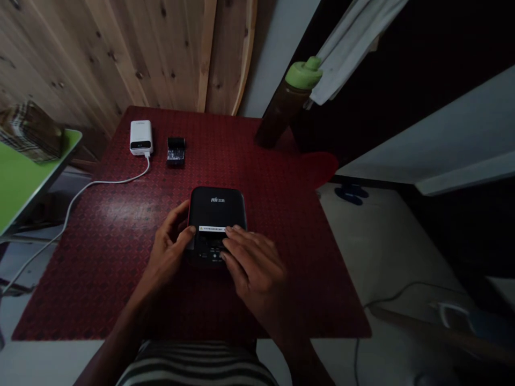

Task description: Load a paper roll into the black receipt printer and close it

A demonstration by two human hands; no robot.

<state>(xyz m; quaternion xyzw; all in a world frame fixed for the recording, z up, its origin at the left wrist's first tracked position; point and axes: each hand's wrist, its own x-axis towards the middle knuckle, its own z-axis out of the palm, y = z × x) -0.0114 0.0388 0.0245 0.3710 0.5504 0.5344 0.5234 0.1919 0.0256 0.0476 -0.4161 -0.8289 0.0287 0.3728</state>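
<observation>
A black, round-cornered box-shaped device (218, 213) lies flat on the red table in front of me. It has pale lettering near its far end, a white label strip across the middle and small buttons at the near end. My left hand (171, 244) is closed on its left side, thumb on the top edge and fingers around the side. My right hand (255, 262) has its fingers bent together over the right part, fingertips pressing by the label and thumb beside the buttons. That hand covers the device's near right corner.
On the red table (281, 214) stand a white power bank (140, 134) with a plugged-in cable (90, 185), a small black object (176, 151) with a shiny part, and a green-capped bottle (281, 102). A checked bag (32, 131) rests on a green table (24, 185) at left.
</observation>
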